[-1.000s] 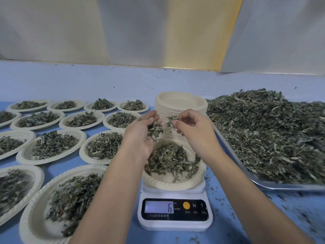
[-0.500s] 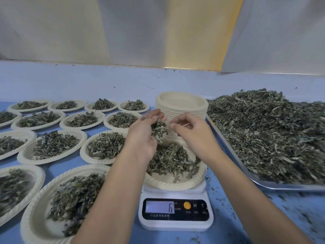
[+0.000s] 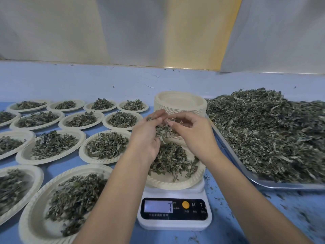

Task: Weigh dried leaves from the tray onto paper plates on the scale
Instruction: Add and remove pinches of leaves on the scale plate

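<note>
L grip [image 3: 147, 136] holds leaf clump [image 3: 162, 132], dangling down | R grip [image 3: 195, 136] pinches it

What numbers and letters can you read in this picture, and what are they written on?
"7": on the screen of the scale.
"M": on the scale's black front, right of the orange button.
"T": just right of the "M".
Small print under the screen and the buttons: too small and blurred to read.
Plates, tray, leaves: no writing seen.
</note>
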A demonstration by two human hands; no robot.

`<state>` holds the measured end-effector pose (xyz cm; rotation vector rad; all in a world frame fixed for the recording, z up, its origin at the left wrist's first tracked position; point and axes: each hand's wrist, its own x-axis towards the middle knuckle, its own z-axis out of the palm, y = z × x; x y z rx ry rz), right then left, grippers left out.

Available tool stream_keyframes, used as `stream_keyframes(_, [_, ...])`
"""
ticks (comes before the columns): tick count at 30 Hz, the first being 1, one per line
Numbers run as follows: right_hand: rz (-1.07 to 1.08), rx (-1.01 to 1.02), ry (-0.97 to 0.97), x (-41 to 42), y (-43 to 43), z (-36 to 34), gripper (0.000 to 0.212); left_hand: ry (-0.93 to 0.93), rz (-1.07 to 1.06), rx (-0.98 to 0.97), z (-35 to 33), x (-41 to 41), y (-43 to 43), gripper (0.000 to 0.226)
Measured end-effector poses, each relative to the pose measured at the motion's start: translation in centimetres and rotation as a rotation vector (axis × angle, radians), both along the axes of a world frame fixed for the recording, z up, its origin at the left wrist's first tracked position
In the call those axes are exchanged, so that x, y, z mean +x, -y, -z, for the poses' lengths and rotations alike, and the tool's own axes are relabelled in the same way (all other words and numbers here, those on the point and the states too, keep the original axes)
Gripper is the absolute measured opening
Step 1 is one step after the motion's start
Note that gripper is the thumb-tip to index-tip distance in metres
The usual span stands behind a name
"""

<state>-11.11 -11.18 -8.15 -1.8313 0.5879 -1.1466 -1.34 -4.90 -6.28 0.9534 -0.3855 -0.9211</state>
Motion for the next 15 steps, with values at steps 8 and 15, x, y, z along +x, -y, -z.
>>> stream_keyframes(8, [0.051, -0.008, 0.001, -0.2, 0.1, -0.3, 0.014, -0.138, -0.024, -0.064, 0.1, 1.3, -0.2, 0.022])
stream_keyframes(15, [-0.004, 0.057, 0.07, -0.2, -0.4, -0.6, 0.014, -0.118, 0.026, -0.027, 0.0, 0.7, -0.1, 0.02])
